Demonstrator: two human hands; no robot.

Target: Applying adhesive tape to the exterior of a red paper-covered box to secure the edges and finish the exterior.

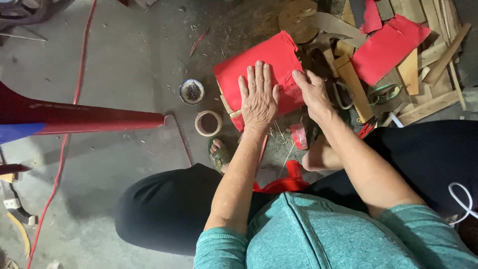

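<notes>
The left hand [259, 97] lies flat and fully spread on the red paper-covered frame [259, 69], while the right hand [312, 89] presses its fingertips on the frame's right edge, gripping nothing. Smoothing works best with even pressure from the middle outward, so the paper sticks without creases. The frame rests on the floor [114, 74], beside a tape roll [208, 123] and a small bowl [191, 91].

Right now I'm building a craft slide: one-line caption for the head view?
Left hand flat on red paper, right hand pressing its edge, tape roll nearby.
</notes>
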